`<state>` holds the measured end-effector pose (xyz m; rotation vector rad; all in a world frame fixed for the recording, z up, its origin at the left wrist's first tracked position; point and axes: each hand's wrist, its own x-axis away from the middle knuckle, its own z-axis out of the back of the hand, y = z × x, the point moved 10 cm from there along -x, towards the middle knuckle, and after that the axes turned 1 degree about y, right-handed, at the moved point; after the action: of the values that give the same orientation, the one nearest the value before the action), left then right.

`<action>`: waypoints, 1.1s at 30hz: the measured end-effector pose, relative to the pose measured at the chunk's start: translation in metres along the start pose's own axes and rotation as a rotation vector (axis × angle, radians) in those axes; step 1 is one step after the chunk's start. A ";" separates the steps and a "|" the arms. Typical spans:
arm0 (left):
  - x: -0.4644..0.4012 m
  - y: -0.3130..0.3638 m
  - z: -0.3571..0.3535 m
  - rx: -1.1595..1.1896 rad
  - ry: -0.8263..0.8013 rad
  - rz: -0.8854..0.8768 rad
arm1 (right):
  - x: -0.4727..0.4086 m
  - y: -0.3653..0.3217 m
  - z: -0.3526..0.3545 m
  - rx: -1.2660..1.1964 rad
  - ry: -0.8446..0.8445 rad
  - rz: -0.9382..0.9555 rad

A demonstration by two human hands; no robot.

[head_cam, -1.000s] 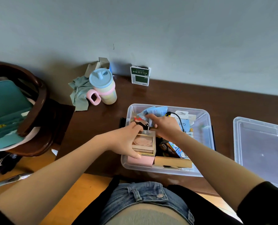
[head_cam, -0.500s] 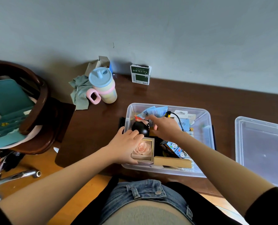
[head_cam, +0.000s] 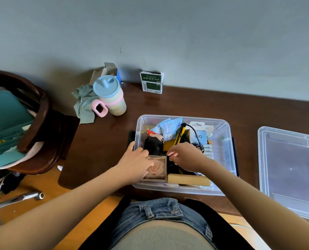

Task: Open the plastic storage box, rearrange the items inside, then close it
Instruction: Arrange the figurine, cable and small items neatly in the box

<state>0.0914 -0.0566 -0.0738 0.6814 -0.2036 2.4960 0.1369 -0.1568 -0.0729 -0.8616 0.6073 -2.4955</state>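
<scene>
The clear plastic lid [head_cam: 290, 170] is cut off at the right edge. The left hand [head_cam: 134, 166] covers part of the square wooden rose box [head_cam: 158, 168]. Packet print is unreadable.

storage box [head_cam: 225, 134] crammed, bare table [head_cam: 195, 103] behind

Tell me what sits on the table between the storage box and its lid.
Only bare brown table lies between the storage box and the lid, in the head view.
</scene>
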 end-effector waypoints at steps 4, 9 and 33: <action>0.000 0.000 -0.002 0.069 0.059 0.033 | 0.008 0.000 -0.016 0.072 -0.037 -0.067; -0.004 -0.009 0.005 0.166 0.112 -0.003 | 0.004 -0.001 -0.033 0.037 -0.090 -0.163; -0.031 -0.023 0.045 0.288 0.478 0.165 | 0.065 0.064 0.033 -0.034 0.295 -0.256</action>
<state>0.1455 -0.0634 -0.0509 0.1593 0.2910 2.7899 0.1282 -0.2514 -0.0532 -0.6194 0.6729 -2.8822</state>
